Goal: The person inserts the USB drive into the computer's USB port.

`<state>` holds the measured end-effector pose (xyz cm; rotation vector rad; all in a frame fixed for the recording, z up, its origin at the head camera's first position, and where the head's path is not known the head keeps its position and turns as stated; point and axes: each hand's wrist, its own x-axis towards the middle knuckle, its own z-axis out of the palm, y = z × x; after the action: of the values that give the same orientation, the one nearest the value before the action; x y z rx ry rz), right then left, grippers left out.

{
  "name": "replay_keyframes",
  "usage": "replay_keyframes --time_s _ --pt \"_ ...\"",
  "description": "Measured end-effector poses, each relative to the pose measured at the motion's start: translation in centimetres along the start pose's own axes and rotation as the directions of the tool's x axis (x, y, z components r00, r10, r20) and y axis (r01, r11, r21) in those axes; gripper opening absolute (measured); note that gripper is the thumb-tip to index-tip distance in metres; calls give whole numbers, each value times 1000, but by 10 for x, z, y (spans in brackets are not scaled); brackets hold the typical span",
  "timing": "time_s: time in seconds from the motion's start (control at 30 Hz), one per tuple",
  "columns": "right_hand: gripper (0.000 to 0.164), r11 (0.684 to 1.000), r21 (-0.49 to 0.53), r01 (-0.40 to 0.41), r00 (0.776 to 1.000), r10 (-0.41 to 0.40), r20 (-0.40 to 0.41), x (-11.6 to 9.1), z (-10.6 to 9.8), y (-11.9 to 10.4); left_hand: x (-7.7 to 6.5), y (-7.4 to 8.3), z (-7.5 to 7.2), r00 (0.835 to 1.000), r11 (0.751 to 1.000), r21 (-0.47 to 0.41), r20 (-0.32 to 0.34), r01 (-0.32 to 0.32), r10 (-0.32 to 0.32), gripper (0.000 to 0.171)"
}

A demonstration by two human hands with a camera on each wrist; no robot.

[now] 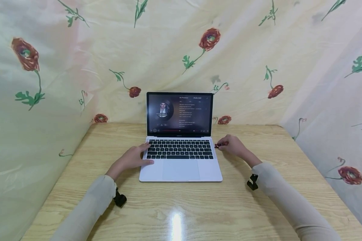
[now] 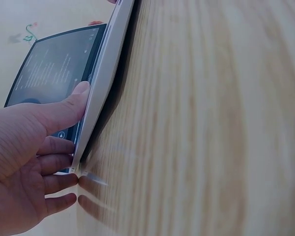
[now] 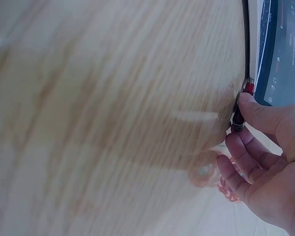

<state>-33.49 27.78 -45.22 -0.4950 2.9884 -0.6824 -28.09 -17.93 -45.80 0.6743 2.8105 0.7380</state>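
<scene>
A silver laptop (image 1: 181, 170) stands open on the table, its lit screen (image 1: 179, 113) showing a music player. My left hand (image 1: 132, 156) rests on its left edge, thumb on the palm rest and a fingertip by the keyboard. In the left wrist view the laptop's edge (image 2: 100, 93) runs beside the relaxed fingers, and the lower ones lie alongside it. At the laptop's right side, my right hand (image 1: 233, 145) pinches a small red and black USB flash drive (image 3: 238, 119). The drive's metal end points at the laptop's side; I cannot tell whether it is inside a port.
The wooden table (image 1: 181, 201) carries the laptop near its far edge. A floral curtain (image 1: 169, 50) hangs behind and on both sides. Black wrist cameras (image 1: 119, 198) are strapped below both sleeves.
</scene>
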Motion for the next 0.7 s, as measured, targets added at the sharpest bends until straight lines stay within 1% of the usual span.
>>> replay_keyframes --time_s 0.23,0.7 --pt "17 1000 8 14 1000 -14 -12 -1 0 -2 0 0 0 1000 1000 -5 -1 -4 4 85" --pt "16 1000 13 -4 1000 4 -20 -2 2 -4 -1 0 0 1000 1000 -13 -8 -3 3 85"
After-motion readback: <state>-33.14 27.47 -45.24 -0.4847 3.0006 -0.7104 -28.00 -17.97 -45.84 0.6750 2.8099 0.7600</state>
